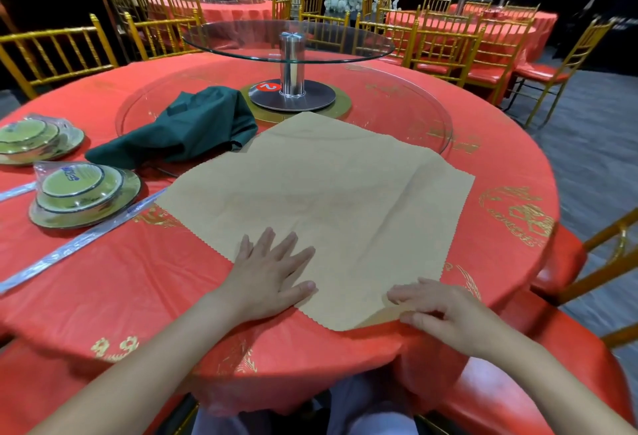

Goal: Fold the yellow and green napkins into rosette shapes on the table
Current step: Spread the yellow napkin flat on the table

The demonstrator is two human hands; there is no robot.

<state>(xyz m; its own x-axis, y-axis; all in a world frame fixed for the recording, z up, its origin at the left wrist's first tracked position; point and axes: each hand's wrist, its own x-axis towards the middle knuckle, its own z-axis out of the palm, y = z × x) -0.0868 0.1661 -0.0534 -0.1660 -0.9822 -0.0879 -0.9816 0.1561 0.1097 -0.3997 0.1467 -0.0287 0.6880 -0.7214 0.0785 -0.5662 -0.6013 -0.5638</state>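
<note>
The yellow napkin [321, 199] lies spread flat as a diamond on the red table [103, 279], one corner pointing at me. My left hand [269, 272] presses flat on its near left part with fingers straight and spread. My right hand [438, 310] is at the near corner, with curled fingers and thumb pinching the napkin's edge. The green napkin [186, 127] lies crumpled in a heap at the far left, partly on the glass turntable, with no hand on it.
A large glass turntable [431, 113] lies on the table, and a raised glass disc on a metal post [291, 65] stands at its centre. Two wrapped plate stacks [83, 196] sit at the left with wrapped chopsticks [69, 248]. Gold chairs ring the table.
</note>
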